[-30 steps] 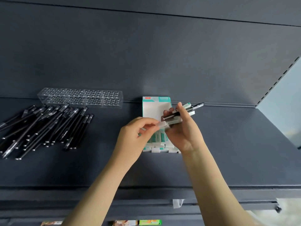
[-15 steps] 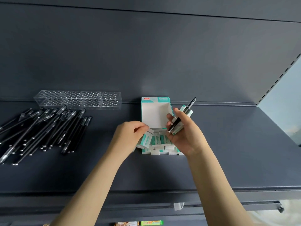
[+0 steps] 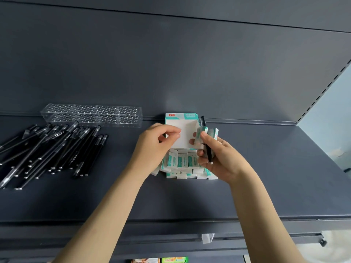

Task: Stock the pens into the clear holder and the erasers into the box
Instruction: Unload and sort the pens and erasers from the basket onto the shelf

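Observation:
A white and teal box (image 3: 187, 136) stands open at the back of the dark shelf, its lid upright and several erasers (image 3: 182, 160) packed in its front. My left hand (image 3: 155, 149) pinches the left edge of the lid. My right hand (image 3: 223, 161) is at the box's right side and grips a black pen (image 3: 208, 152) together with two wrapped erasers (image 3: 208, 134). The clear holder (image 3: 91, 115) lies against the back wall on the left, its holes showing no pens. A pile of several black pens (image 3: 51, 149) lies in front of it.
The shelf's back panel (image 3: 171, 63) rises right behind the box and holder. The shelf's front edge (image 3: 171, 223) runs below my forearms, with a small price tag (image 3: 208, 238) on the rail. Coloured packs (image 3: 174, 260) sit on a lower shelf.
My left hand put an eraser into the box and rose to the lid's left edge. My right hand turned the pen from slanted to nearly upright beside the box.

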### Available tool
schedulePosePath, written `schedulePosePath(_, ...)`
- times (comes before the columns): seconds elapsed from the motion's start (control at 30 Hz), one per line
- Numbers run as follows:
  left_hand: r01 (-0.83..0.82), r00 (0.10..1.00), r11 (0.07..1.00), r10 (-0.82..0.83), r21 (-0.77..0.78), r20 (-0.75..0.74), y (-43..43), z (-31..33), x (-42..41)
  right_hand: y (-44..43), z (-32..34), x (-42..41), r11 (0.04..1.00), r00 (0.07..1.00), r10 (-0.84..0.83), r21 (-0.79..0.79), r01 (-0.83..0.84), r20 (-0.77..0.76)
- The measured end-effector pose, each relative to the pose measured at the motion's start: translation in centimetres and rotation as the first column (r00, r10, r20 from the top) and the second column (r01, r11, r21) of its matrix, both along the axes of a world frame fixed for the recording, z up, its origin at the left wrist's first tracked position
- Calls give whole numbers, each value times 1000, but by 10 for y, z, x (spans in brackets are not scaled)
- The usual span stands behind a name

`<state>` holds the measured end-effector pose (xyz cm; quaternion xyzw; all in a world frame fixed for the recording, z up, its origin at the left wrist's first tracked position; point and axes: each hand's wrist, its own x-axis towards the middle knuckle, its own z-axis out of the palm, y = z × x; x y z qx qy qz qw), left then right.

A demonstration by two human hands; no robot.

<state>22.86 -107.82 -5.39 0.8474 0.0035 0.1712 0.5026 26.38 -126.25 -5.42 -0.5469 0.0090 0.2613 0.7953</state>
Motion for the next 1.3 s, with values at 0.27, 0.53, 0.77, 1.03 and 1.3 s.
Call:
schedulePosePath(0.27,138,976,971,-167,-194,-143,-17,9,6,-6,-3,-3,995,995,-93,30,92,34)
schedulePosePath(0.53,153,946,937,-231,-313,-228,-33,2,8,-16,-1,-8,991,987,-116,-55,123,114)
schedulePosePath(0.77,107,950,955,-180,-277,-254,-28,0,0,-19,0,-12,983,980,-184,-13,186,73)
schedulePosePath(1.03,41,973,982,2,182,-229,-21,-17,-6,-21,5,-8,985,985,-170,0,170,-5)
schedulePosePath(1.3,80,967,984,-116,-162,-226,-4,-1,8,-19,7,-8,980,982,95,-186,-63,166)
